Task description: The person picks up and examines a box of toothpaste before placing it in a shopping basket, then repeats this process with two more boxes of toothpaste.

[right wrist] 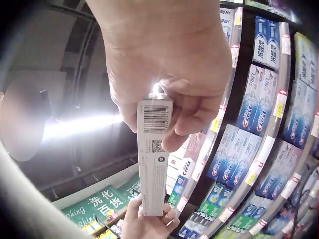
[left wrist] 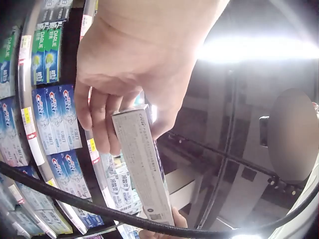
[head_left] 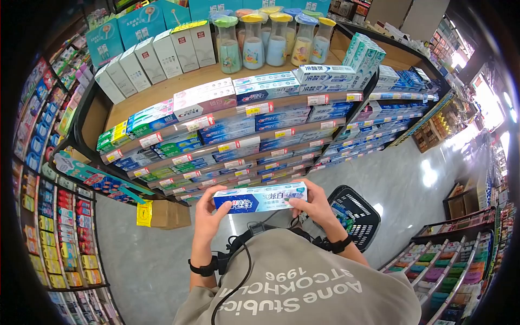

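A blue and white Crest toothpaste box (head_left: 260,199) is held level in front of the chest, its printed front facing up. At its left end the left hand (head_left: 209,212) grips it between thumb and fingers; the right hand (head_left: 313,206) pinches the other end, thumb on the front. In the left wrist view, the left hand (left wrist: 137,64) holds one end of the box (left wrist: 142,164), whose pale printed side shows. The right wrist view has the right hand (right wrist: 169,59) around the end of the box (right wrist: 153,174) with the barcode.
Curved shelves (head_left: 216,146) of toothpaste boxes stand ahead, with lidded bottles (head_left: 276,46) and white cartons (head_left: 149,62) on top. A black basket (head_left: 362,214) is on the floor at the right. A cardboard box (head_left: 170,214) lies left of the hands; more racks flank both sides.
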Motion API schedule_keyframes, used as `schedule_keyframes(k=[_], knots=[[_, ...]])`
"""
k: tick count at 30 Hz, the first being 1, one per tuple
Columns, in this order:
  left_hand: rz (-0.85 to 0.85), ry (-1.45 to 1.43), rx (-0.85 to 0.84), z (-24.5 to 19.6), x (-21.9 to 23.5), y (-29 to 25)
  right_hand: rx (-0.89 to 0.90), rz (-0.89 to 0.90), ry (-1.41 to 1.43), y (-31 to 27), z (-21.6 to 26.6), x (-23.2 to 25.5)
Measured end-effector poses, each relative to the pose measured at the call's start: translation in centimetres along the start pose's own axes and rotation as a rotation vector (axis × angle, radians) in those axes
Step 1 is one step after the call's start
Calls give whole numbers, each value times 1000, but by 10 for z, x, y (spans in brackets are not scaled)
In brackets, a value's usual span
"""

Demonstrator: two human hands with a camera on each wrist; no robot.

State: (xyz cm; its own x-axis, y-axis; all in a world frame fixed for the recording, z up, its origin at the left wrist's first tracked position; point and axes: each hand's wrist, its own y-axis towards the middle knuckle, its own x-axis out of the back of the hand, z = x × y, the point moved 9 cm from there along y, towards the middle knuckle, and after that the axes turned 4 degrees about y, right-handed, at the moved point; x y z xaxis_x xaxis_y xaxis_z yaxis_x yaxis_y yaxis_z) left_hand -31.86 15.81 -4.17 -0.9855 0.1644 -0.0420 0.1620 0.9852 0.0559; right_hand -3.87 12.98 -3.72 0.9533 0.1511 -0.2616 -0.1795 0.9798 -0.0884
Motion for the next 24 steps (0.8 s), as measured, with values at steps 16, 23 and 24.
schedule_keyframes(k=[16, 23, 24], knots=[[26, -26, 77, 11, 1, 0, -65, -5, 4, 6, -5, 3], [18, -14, 104, 26, 10, -2, -91, -14, -9, 8, -9, 1], [57, 27, 112, 26, 9, -2, -96, -12, -14, 9, -10, 1]])
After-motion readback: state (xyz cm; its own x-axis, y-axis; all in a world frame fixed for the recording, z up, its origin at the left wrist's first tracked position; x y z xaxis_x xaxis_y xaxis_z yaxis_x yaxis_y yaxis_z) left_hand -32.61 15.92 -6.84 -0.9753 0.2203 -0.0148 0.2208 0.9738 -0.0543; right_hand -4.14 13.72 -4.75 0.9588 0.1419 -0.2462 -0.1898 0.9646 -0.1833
